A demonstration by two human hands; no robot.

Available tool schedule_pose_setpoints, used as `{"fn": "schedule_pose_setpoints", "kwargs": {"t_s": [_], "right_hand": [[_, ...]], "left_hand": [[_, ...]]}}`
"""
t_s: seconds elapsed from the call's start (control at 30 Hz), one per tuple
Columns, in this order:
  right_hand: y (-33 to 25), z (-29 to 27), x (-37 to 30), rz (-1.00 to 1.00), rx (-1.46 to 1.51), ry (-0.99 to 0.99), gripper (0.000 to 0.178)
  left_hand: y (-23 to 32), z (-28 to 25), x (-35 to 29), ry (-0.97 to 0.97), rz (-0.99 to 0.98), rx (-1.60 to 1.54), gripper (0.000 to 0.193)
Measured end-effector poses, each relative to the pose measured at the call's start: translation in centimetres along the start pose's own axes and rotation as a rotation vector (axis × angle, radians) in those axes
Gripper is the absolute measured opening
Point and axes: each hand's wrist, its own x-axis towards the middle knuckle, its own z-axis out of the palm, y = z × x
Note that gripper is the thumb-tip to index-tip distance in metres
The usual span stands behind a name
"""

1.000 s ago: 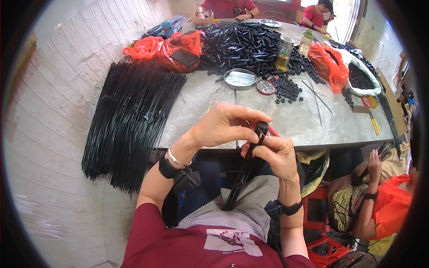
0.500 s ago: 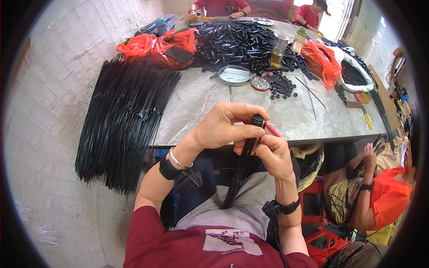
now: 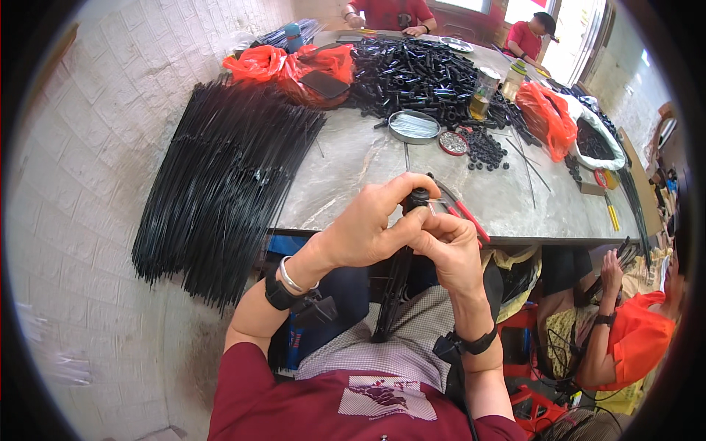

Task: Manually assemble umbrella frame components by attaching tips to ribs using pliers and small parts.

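My left hand (image 3: 370,226) is closed round the top of a bundle of thin black rods (image 3: 390,298), which look like umbrella ribs. A round black hub (image 3: 417,198) caps it between thumb and forefinger. The bundle slants down to my lap. Close beside the hub, my right hand (image 3: 454,253) pinches with thumb and forefinger. A thin pale wire (image 3: 438,201) sticks out by the hub and these fingertips; its other end is hidden. Red-handled pliers (image 3: 471,214) lie on the table just beyond my right hand.
Many long black rods (image 3: 220,184) overhang the table's left edge. Behind are a heap of black tubes (image 3: 412,77), a dish of pale wires (image 3: 414,127), a red-rimmed dish (image 3: 453,143), small black caps (image 3: 485,149) and red bags (image 3: 544,117). A co-worker (image 3: 636,338) sits at right.
My fingers have shifted closer together round the hub, and a pale wire now shows there. More of the pliers is visible. The view has swung slightly, moving the table contents rightward.
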Motion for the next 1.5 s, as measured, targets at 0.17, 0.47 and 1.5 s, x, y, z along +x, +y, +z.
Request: {"fn": "schedule_pose_setpoints", "kwargs": {"t_s": [0.17, 0.47, 1.5], "right_hand": [[0.4, 0.3, 0.3, -0.01, 0.011, -0.014, 0.009], [1.0, 1.1, -1.0, 0.012, -0.033, -0.062, 0.017], [-3.8, 1.0, -1.4, -0.786, -1.335, 0.08, 0.041]], "left_hand": [[1.4, -0.6, -0.9, -0.031, -0.266, -0.118, 0.029], [0.6, 0.1, -1.8, 0.03, -0.379, -0.643, 0.049], [-2.3, 6.2, -3.8, 0.471, -0.054, -0.386, 0.047]]}}
